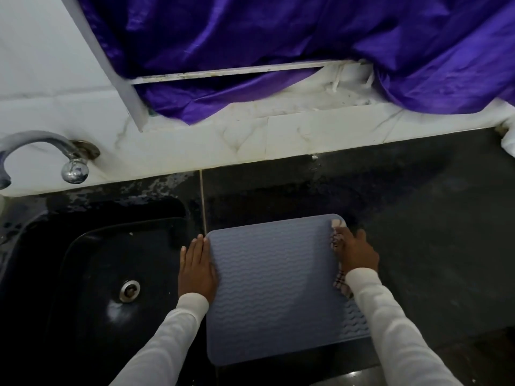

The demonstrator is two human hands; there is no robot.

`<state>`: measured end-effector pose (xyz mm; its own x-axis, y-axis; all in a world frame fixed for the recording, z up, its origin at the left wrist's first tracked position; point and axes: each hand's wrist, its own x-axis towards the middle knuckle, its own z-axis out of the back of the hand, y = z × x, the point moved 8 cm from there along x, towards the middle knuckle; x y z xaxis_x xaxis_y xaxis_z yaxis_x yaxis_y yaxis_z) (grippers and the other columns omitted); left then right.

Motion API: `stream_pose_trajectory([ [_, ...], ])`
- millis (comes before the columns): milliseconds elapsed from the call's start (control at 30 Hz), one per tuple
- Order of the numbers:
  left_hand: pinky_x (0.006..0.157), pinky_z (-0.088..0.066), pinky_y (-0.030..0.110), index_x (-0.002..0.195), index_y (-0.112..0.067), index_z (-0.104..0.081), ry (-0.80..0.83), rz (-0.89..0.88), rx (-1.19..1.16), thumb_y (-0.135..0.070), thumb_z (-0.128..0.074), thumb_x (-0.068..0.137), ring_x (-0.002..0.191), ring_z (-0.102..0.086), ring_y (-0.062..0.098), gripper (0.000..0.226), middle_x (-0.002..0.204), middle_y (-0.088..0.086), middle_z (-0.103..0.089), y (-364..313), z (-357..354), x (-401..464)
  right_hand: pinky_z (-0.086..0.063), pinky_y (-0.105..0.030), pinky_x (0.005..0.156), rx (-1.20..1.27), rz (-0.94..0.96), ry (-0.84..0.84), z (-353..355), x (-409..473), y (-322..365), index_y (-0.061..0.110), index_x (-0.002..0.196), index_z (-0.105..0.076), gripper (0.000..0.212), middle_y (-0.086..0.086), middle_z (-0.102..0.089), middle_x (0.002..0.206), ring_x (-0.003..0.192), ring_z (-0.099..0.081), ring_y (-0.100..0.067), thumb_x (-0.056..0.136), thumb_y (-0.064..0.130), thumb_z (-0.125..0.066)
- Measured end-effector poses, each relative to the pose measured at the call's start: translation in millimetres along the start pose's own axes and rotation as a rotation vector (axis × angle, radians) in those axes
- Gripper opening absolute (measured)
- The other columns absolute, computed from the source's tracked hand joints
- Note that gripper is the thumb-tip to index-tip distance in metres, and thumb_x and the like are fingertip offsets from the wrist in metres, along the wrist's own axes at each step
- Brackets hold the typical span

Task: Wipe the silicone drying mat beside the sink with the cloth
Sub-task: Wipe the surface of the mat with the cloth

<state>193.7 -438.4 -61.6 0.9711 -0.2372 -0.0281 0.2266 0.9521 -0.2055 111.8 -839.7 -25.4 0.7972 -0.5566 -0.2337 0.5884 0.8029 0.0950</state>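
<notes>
A: Mat (pixel 274 288), silicone, grey-blue, wavy ribbed surface. Location?

B: Flat on the dark table (pixel 418 232), just right of the black sink (pixel 92 274); near edge reaches the table's front.

A: Cloth (pixel 338 263), checked, pale with dark lines. Position?

B: On the mat's right edge, near the far right corner, under the right hand (pixel 355 253). Parts show beyond the fingers and beside the wrist.

A: Right grip?

B: Fingers curled down, clamped on the cloth, pressing it to the mat.

A: Left hand (pixel 196 270)?

B: Flat, fingers straight and together, palm down at the mat's left edge, between mat and sink. Clamped on nothing.

A: Sleeves?

B: White, both arms.

A: Remaining items?

B: Tap (pixel 47 154), chrome, on the white tiled wall (pixel 250 137) above the sink. Purple sheet (pixel 278 37) draped over the wall behind.
</notes>
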Motion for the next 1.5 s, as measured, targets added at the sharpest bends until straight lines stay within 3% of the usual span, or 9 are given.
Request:
stream_pose_trajectory([
  [167,0.118,0.003,0.038,0.149,-0.009,-0.023,0.001,0.013,0.001,-0.030,-0.021,0.092,0.143,-0.022,0.024,0.061,0.154,0.011,-0.028,-0.5,0.1,-0.8,-0.048,-0.046,0.083,0.043,-0.036,-0.008,3.2,1.7,-1.3,0.027,0.143,-0.031,0.048,-0.017,-0.029,0.146,0.100,-0.059,-0.042,0.096,0.032,-0.039],
  [300,0.119,-0.002,0.042,0.151,-0.012,-0.018,0.012,0.015,-0.010,-0.034,-0.017,0.091,0.145,-0.016,0.022,0.064,0.156,0.008,-0.022,0.5,-0.4,-1.6,-0.049,-0.045,0.082,0.064,-0.059,0.002,6.7,0.2,0.2,0.028,0.142,-0.032,0.049,-0.016,-0.037,0.137,0.098,-0.058,-0.040,0.095,0.027,-0.041],
  [500,0.118,0.005,0.038,0.152,-0.014,-0.013,0.007,0.019,-0.025,-0.033,-0.020,0.093,0.146,-0.011,0.020,0.062,0.158,0.007,-0.019,2.0,-3.4,-4.7,-0.047,-0.040,0.074,0.118,-0.059,-0.023,20.2,-16.6,14.8,0.022,0.136,-0.041,0.043,-0.014,-0.042,0.129,0.095,-0.060,-0.040,0.095,0.033,-0.045],
  [700,0.119,-0.002,0.042,0.152,-0.011,-0.012,0.004,0.014,-0.059,-0.029,-0.021,0.096,0.146,-0.011,0.021,0.059,0.158,0.008,-0.018,1.1,-5.0,-3.8,-0.050,-0.039,0.076,0.277,0.272,-0.117,29.4,-76.1,133.2,0.025,0.133,-0.048,0.037,-0.011,-0.052,0.120,0.093,-0.061,-0.033,0.097,0.031,-0.045],
  [833,0.119,0.002,0.039,0.152,-0.011,-0.012,0.024,0.003,-0.090,-0.029,-0.040,0.096,0.146,-0.008,0.020,0.065,0.159,0.007,-0.014,0.0,-2.4,-4.7,-0.051,-0.042,0.082,0.282,0.492,-0.031,4.8,-113.8,233.2,0.023,0.133,-0.046,0.039,-0.009,-0.050,0.125,0.100,-0.059,-0.031,0.095,0.030,-0.047],
  [933,0.119,0.001,0.037,0.150,-0.011,-0.021,0.020,0.009,-0.150,-0.030,-0.045,0.095,0.146,-0.013,0.019,0.063,0.157,0.006,-0.020,2.3,0.7,-4.5,-0.048,-0.044,0.088,0.170,0.532,0.104,-28.0,-128.6,278.8,0.016,0.142,-0.036,0.044,-0.011,-0.042,0.138,0.109,-0.057,-0.033,0.099,0.024,-0.042],
  [1067,0.119,-0.003,0.039,0.148,-0.011,-0.028,-0.017,-0.008,-0.168,-0.030,-0.041,0.095,0.144,-0.019,0.020,0.059,0.155,0.007,-0.026,4.2,-0.7,-5.8,-0.047,-0.045,0.087,0.065,0.492,0.185,-59.1,-128.7,282.0,0.012,0.150,-0.019,0.054,-0.014,-0.026,0.150,0.111,-0.056,-0.035,0.100,0.019,-0.038],
  [1233,0.119,-0.009,0.043,0.145,-0.008,-0.034,-0.068,-0.013,-0.185,-0.035,-0.027,0.091,0.142,-0.025,0.024,0.061,0.152,0.010,-0.033,3.2,2.9,-5.8,-0.050,-0.045,0.083,0.015,0.540,0.138,-65.1,-124.8,281.0,0.014,0.149,-0.022,0.054,-0.018,-0.031,0.146,0.106,-0.058,-0.036,0.099,0.018,-0.042],
  [1500,0.119,0.001,0.040,0.151,-0.010,-0.015,-0.016,-0.015,-0.092,-0.031,-0.037,0.094,0.146,-0.010,0.022,0.065,0.158,0.008,-0.015,-1.6,6.4,-9.6,-0.046,-0.048,0.092,-0.013,0.469,0.147,-53.1,-107.9,244.1,0.020,0.149,-0.022,0.057,-0.020,-0.025,0.150,0.116,-0.053,-0.039,0.097,0.020,-0.046],
])
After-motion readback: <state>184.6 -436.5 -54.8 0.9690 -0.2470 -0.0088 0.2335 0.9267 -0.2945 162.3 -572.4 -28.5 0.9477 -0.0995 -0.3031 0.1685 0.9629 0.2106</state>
